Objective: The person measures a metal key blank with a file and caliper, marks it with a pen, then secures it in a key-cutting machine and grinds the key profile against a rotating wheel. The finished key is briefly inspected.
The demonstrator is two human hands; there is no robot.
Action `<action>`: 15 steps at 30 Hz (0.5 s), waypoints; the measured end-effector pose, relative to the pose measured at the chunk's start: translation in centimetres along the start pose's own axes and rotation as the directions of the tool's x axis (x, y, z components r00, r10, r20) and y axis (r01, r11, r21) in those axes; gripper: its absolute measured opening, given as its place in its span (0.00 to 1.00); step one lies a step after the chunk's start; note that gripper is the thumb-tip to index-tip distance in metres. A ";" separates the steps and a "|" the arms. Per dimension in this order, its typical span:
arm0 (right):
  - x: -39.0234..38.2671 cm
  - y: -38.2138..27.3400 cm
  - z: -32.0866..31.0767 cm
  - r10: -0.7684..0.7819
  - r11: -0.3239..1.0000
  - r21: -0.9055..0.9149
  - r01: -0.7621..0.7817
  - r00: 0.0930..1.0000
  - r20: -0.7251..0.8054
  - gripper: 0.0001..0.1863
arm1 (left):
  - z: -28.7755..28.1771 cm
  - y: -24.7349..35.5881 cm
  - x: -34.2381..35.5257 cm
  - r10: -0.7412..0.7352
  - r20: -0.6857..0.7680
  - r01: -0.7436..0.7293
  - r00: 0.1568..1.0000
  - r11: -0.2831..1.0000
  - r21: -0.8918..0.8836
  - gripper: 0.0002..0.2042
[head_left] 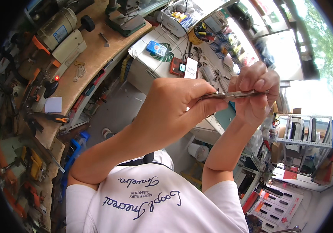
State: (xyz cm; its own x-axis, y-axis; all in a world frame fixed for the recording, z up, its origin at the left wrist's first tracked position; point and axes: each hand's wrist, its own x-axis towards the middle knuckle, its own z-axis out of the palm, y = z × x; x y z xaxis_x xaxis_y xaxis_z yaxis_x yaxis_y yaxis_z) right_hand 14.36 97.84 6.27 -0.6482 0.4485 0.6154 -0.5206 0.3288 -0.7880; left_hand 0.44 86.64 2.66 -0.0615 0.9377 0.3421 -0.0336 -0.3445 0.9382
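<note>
Raised in front of my chest, a slim flat metal piece (234, 94) spans between both hands. It is seen nearly edge-on, so its exact kind cannot be told. My left hand (182, 103) pinches one end between thumb and bent forefinger. At the other end my right hand (256, 87) has its thumb and curled fingers closed on it, hiding the tip. A small step or joint shows along its middle.
On the left, a wooden bench (108, 40) carries a grey machine (59, 29) with a red light, and keys (80, 72). A white-topped counter (156, 37) with a blue box (156, 48) and tools lies ahead. Metal shelves (306, 143) stand at right, below a window; a white bin (198, 152) stands on the floor.
</note>
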 end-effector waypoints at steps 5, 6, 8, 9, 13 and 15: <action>-0.8 0.5 -1.3 -0.019 0.998 -0.064 0.016 0.999 -0.050 0.16 | 1.1 -0.9 0.2 -0.081 -0.014 0.078 0.997 0.987 -0.144 0.08; -0.9 0.6 -1.2 -0.018 0.997 -0.078 0.012 0.997 -0.079 0.16 | 1.3 -1.0 0.3 -0.120 -0.017 0.114 0.993 0.971 -0.209 0.08; -0.9 0.7 -0.4 -0.081 0.988 -0.142 0.055 0.979 -0.185 0.14 | 1.3 -1.1 0.4 -0.130 -0.046 0.119 0.990 0.975 -0.187 0.07; -1.1 0.5 0.2 -0.118 0.972 -0.228 0.058 0.959 -0.257 0.14 | 1.3 -1.2 0.5 -0.135 -0.063 0.122 0.989 0.977 -0.175 0.07; -2.1 0.7 1.6 -0.308 0.842 -0.534 0.079 0.883 -0.355 0.13 | 2.1 -2.1 1.0 0.088 -0.210 -0.071 0.974 0.994 0.087 0.07; -2.4 1.0 1.5 -0.396 0.732 -0.674 0.102 0.868 -0.299 0.10 | 2.2 -2.5 1.1 0.144 -0.191 -0.120 0.971 0.984 0.128 0.06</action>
State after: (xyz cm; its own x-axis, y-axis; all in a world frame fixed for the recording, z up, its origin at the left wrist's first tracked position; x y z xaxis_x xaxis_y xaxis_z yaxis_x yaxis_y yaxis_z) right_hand 14.58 95.79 4.02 -0.1910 0.5075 0.8402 -0.0729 0.8463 -0.5278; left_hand 2.63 88.61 0.78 -0.2554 0.8521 0.4568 0.1019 -0.4461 0.8892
